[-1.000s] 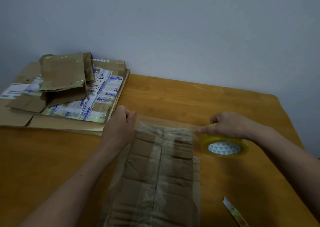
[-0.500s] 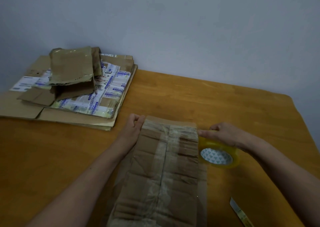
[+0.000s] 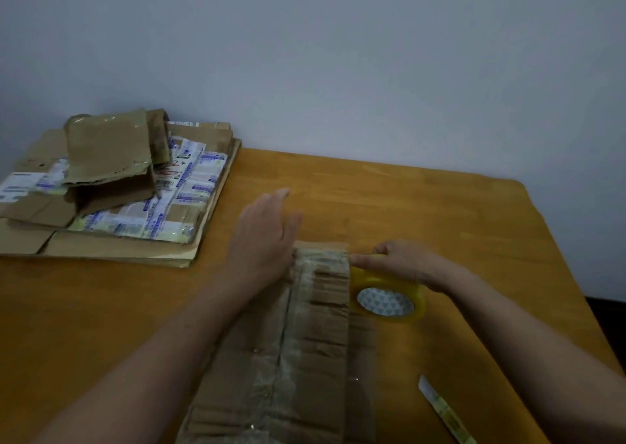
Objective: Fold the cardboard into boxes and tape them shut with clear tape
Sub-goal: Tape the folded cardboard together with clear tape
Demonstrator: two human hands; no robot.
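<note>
Brown cardboard box [image 3: 305, 342] is lying on the wooden bench [image 3: 440, 213], the open left hand [image 3: 264, 240] resting flat at its far corner, the right hand [image 3: 406, 262] gripping the yellowish clear-tape roll [image 3: 386, 299] alongside. I'd be keeping the tape taut.

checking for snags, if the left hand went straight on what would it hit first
Way looks free: left hand points over table toward the wall, stack off to its left; depth unclear.
</note>
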